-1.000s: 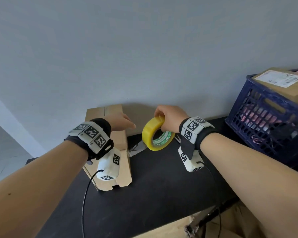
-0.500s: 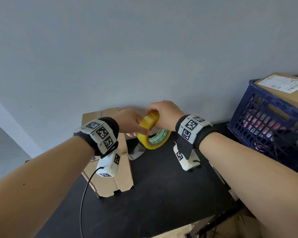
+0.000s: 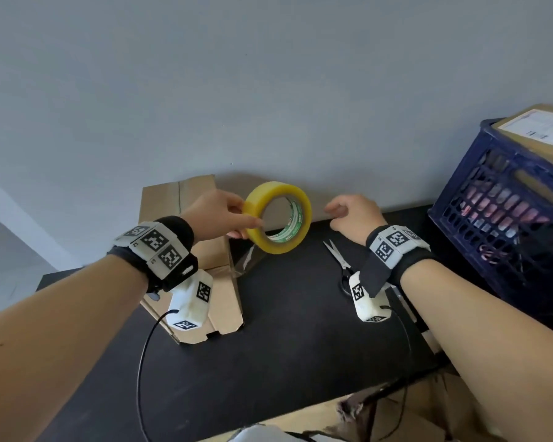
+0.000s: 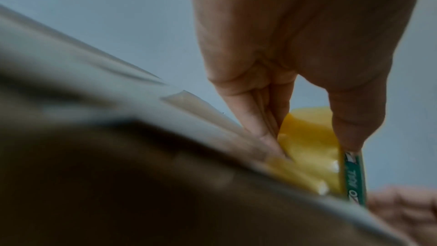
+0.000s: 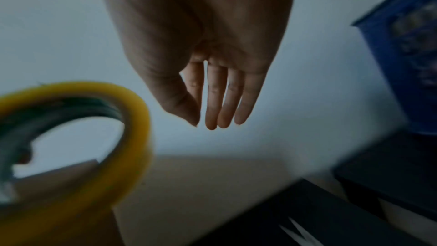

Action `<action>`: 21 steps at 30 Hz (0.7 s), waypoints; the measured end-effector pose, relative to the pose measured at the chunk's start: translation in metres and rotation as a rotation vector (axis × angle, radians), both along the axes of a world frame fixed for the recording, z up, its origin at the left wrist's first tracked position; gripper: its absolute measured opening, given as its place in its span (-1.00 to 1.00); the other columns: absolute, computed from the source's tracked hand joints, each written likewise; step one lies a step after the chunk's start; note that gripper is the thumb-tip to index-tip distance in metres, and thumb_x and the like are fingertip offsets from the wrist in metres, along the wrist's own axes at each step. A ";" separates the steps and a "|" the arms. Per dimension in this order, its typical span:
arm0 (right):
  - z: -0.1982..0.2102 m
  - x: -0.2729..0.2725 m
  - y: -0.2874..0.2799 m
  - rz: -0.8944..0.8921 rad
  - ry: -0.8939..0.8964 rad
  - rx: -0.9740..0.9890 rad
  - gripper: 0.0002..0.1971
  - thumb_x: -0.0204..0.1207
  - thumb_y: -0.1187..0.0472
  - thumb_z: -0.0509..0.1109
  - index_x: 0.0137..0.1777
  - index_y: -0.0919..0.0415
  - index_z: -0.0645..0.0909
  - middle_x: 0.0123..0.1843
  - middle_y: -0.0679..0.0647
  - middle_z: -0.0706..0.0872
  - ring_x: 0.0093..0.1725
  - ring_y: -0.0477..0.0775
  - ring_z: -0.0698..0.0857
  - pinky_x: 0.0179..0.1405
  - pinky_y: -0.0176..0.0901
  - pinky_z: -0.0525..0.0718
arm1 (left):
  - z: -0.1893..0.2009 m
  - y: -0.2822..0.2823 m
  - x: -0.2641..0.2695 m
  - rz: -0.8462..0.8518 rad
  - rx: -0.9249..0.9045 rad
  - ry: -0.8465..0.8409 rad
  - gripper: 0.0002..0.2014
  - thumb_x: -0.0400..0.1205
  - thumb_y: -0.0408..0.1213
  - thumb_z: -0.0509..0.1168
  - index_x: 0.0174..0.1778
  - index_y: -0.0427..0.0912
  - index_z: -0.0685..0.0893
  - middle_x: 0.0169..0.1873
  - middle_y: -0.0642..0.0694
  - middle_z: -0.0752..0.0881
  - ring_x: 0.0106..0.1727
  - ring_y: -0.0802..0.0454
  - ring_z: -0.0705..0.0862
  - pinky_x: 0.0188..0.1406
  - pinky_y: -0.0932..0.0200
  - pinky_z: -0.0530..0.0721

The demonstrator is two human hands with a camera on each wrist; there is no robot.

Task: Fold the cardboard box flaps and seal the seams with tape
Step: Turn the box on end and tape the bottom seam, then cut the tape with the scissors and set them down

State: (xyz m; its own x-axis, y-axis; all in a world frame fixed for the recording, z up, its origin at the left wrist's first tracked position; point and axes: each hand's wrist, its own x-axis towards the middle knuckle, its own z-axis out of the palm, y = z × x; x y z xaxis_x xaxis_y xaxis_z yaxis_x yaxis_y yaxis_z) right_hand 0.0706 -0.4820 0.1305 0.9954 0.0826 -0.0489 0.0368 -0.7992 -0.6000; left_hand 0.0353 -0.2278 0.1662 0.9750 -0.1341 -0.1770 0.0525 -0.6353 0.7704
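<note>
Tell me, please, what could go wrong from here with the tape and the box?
The left hand holds the tape roll only by its edge, between thumb and fingers, so it might slip and drop onto the table. A clear strip of tape hangs loose near the cardboard box; it could stick to itself or land crooked. The right hand is empty and the scissors lie apart, so cutting one-handed may be awkward.

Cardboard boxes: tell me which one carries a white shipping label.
The cardboard box in the blue crate, far right; the flattened box under the left wrist is plain.
</note>
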 end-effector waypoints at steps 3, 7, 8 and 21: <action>-0.040 0.003 -0.016 -0.132 0.143 -0.070 -0.78 0.48 0.31 0.34 0.06 0.19 0.75 0.15 0.11 0.79 0.19 0.20 0.71 0.30 -0.03 0.61 | -0.002 0.002 0.000 0.020 -0.016 -0.001 -0.69 0.43 -0.09 0.52 -0.04 -0.22 0.73 -0.30 -0.15 0.82 -0.21 0.04 0.80 0.10 0.08 0.74; -0.083 0.000 -0.025 -0.147 0.326 -0.261 -0.83 0.46 0.28 0.30 -0.18 0.25 0.74 -0.16 0.12 0.76 0.00 0.26 0.72 -0.25 -0.22 0.60 | -0.005 0.004 0.000 0.043 -0.037 0.012 -0.68 0.43 -0.06 0.51 -0.02 -0.18 0.74 -0.27 -0.10 0.83 -0.19 0.07 0.81 0.08 0.15 0.72; -0.091 -0.001 -0.026 -0.159 0.363 -0.284 -0.85 0.46 0.27 0.31 -0.24 0.25 0.70 -0.26 0.10 0.69 -0.08 0.24 0.69 -0.42 -0.26 0.47 | -0.005 0.003 0.000 0.047 -0.054 0.019 -0.67 0.43 -0.07 0.51 -0.01 -0.19 0.74 -0.28 -0.08 0.83 -0.21 0.10 0.80 0.05 0.19 0.72; -0.142 -0.004 -0.029 -0.414 0.286 -0.303 -0.75 0.44 0.21 0.45 0.07 0.29 0.67 0.17 0.30 0.66 0.22 0.38 0.63 0.09 0.02 0.66 | -0.008 0.002 0.000 0.089 -0.096 0.057 -0.64 0.42 -0.06 0.51 0.02 -0.20 0.73 -0.21 -0.11 0.84 -0.13 0.04 0.82 0.18 0.01 0.71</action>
State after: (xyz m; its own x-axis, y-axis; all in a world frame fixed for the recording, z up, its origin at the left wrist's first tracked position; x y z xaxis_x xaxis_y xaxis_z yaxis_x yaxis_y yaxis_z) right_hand 0.0664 -0.5109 -0.0115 0.8856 -0.3700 -0.2807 -0.4447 -0.8500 -0.2824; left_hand 0.0355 -0.2254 0.1579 0.9725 -0.0664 -0.2233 0.1511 -0.5501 0.8213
